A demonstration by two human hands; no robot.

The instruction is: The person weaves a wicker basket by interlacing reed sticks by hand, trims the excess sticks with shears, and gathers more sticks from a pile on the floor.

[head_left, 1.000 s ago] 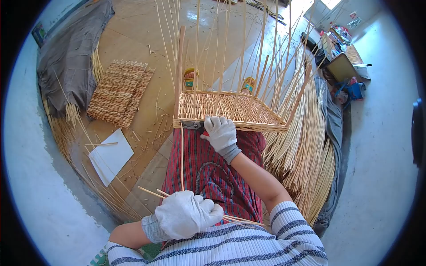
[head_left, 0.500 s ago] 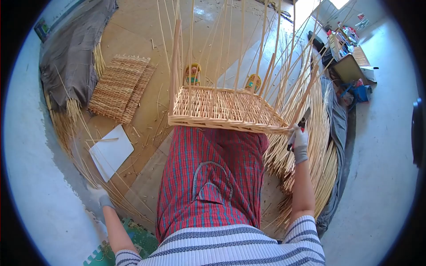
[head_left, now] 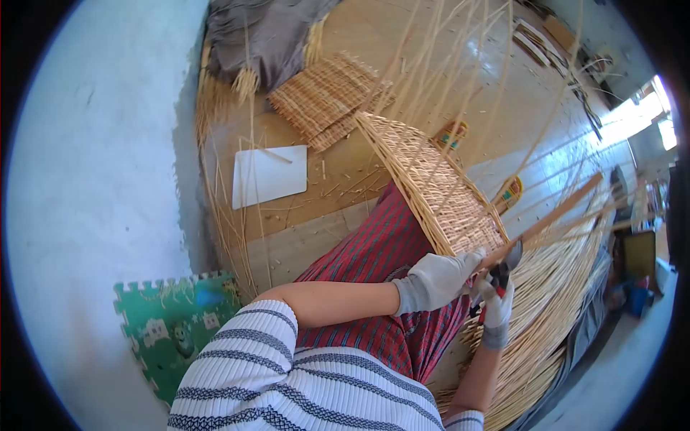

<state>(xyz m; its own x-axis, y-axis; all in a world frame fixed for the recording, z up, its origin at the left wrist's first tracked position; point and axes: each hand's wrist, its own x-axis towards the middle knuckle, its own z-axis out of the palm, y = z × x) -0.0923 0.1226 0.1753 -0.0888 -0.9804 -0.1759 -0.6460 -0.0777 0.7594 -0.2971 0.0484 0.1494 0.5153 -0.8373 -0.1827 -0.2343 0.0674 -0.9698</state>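
A half-woven wicker basket (head_left: 438, 183) rests across my lap, tilted, with long upright stakes rising from its edges. My left hand (head_left: 435, 281), in a whitish glove with a grey cuff, is at the near right corner, its fingers closed at the foot of a thick corner stake (head_left: 560, 212). Right beside it, my gloved right hand (head_left: 496, 305) is wrapped round pruning shears (head_left: 510, 260) with red and dark handles, the dark blades pointing up next to the stake. Part of the left fingertips is hidden behind the corner.
A large bundle of wicker rods (head_left: 553, 316) lies on the right. Two woven panels (head_left: 323, 97) and a white board (head_left: 269, 176) lie on the floor ahead left. Grey cloth (head_left: 266, 36) covers more rods by the wall. A green foam mat (head_left: 172, 330) is at lower left.
My left hand has come from the rods at the far left across to the basket's corner. The view has turned right, and the basket appears more slanted. My right hand still holds the shears.
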